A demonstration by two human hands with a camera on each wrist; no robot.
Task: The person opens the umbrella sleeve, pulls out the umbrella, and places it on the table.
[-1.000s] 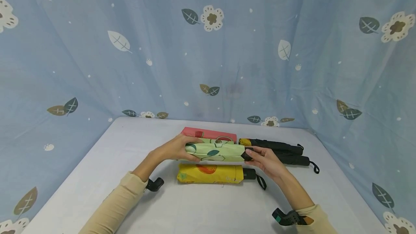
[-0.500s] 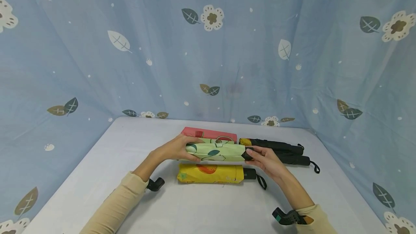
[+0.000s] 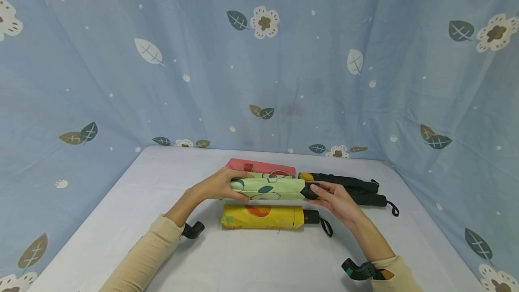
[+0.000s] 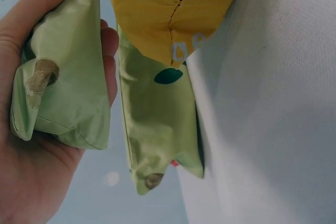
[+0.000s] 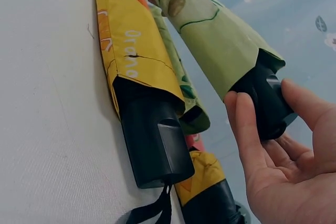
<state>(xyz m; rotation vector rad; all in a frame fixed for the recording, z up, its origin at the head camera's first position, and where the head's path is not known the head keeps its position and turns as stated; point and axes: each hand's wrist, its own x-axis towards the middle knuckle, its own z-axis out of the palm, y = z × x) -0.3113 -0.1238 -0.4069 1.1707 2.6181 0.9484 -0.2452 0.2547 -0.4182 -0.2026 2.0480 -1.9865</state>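
Note:
My left hand (image 3: 220,184) grips the left end of a light green avocado-print umbrella cover (image 3: 279,188), held raised above the table. From its right end pokes the black handle (image 5: 270,103) of a folding umbrella, pinched between the thumb and fingers of my right hand (image 3: 335,199). The rest of that umbrella is hidden inside the cover. In the left wrist view, my palm and fingers wrap the cover's end. Just nearer to me lies a yellow orange-print umbrella (image 3: 263,216) with a black handle and wrist strap. Behind the raised cover is another green avocado-print cover (image 4: 157,114).
A pink-red cover (image 3: 267,166) lies at the back of the white table (image 3: 243,260). Two black folded umbrellas lie at the right: one with a yellow end (image 3: 344,182), the other, plain black (image 3: 371,199), with a strap loop. A blue patterned curtain (image 3: 202,57) stands behind.
My right hand has shifted slightly to the right with the black handle, and a little more of the handle shows outside the green cover. My left hand has stayed almost still.

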